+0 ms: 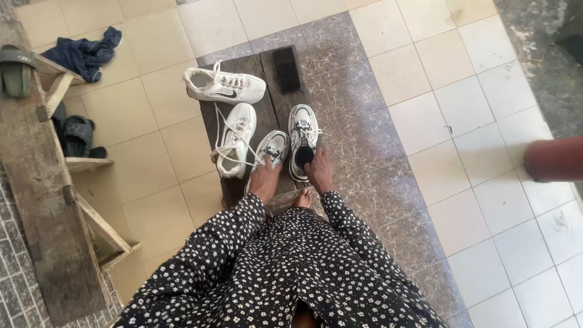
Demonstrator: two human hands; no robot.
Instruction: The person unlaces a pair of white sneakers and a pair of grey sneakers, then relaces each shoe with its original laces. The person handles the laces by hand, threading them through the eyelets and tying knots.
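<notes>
free: tiles rt of board (240, 188) | blocked: white shoes (234, 140) left, phone (286, 68) ahead

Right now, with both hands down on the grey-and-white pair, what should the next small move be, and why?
Probably close the right hand around the heel of the right sneaker and lift it: it already rests on the collar. The left hand only touches the left sneaker, which lies tilted toward it.

The left hand (265, 179) rests on one grey-and-white sneaker (272, 149) and the right hand (318, 172) on its mate (302, 135), beside two white shoes (234, 138) and a phone (286, 68).
</notes>
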